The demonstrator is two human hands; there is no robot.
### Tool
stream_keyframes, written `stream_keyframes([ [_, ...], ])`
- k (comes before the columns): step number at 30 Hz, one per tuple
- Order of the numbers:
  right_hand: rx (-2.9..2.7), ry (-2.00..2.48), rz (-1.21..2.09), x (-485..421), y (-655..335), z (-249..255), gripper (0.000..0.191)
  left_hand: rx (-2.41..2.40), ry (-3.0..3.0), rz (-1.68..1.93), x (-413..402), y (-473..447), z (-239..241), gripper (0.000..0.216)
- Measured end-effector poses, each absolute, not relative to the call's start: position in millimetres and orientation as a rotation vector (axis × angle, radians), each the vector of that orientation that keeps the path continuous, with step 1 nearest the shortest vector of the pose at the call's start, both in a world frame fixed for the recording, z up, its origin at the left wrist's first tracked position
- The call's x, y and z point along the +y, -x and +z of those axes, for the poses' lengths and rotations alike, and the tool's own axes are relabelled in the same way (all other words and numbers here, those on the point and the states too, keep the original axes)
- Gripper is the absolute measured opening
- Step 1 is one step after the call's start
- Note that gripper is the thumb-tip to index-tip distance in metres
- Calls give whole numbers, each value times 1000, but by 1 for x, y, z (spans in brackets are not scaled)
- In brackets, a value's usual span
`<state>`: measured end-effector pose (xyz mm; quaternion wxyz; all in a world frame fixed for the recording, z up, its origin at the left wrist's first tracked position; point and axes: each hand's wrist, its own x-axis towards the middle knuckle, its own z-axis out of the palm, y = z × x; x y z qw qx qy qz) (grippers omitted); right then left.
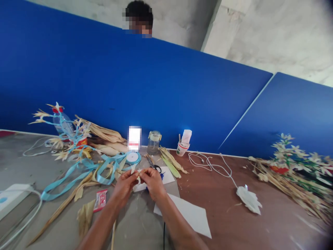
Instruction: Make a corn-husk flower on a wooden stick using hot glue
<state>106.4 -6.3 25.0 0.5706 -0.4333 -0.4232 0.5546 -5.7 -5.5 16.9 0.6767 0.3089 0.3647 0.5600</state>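
My left hand and my right hand meet over the middle of the table, fingertips pinched close together. Between them is a small pale piece of corn husk, mostly hidden by the fingers. Just beyond, a roll of light blue ribbon stands with loose ribbon trailing left. Black-handled scissors lie behind my right hand, near green and dry husks. Under and beside the hands are white paper pieces.
Blue-taped husk flowers stand at left by a plastic bottle and dried husks. A glass jar, a paper cup and a white cable sit rearward. Beyond the blue partition is a person's head.
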Motion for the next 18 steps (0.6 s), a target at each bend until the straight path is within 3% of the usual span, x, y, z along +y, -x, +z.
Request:
stream_keyframes([
  [9, -1025, 1110, 1181, -8, -106, 29, 7, 859, -728, 1241, -4, 5, 14, 24],
  [18, -873, 967, 1327, -6, -100, 23, 17, 929, -946, 1320, 3, 5, 2, 27],
])
